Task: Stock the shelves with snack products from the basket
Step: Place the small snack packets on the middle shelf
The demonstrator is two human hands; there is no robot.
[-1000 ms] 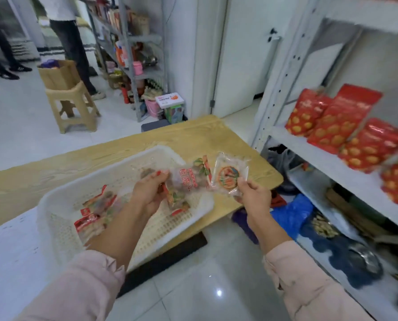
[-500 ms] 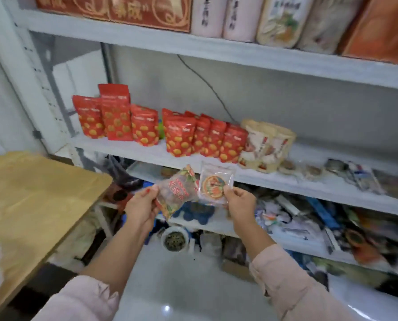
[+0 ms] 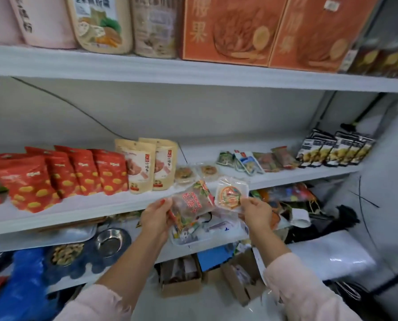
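Nearest are 2 pale pink sleeves (image 3: 309, 290) of soft fabric, pushed up on the forearms. The left hand (image 3: 155, 216) pinches the edge of a crinkled clear plastic packet (image 3: 188, 205) with red characters and a dark filling, thumb on the front. The right hand (image 3: 257, 213) pinches the corner of a square clear packet (image 3: 230, 196) that contains a flat round orange disc. The 2 packets touch each other side by side, in the air just in front of the edge of the white middle shelf (image 3: 89, 212). Below them, on the lower shelf, a round shiny steel bowl (image 3: 111, 240) stands beside a flat steel tray (image 3: 54, 235). On the middle shelf, glossy red pouches (image 3: 77, 172) with yellow spots stand in a row at the left, then 2 matte beige pouches (image 3: 147, 165). Beside these, 2 clear packets with round snacks (image 3: 185, 174) lie flat, then small mixed sachets (image 3: 251, 159) and upright dark pouches (image 3: 337, 149) at the far right. On the top shelf stand 2 orange cardboard boxes (image 3: 228, 28).
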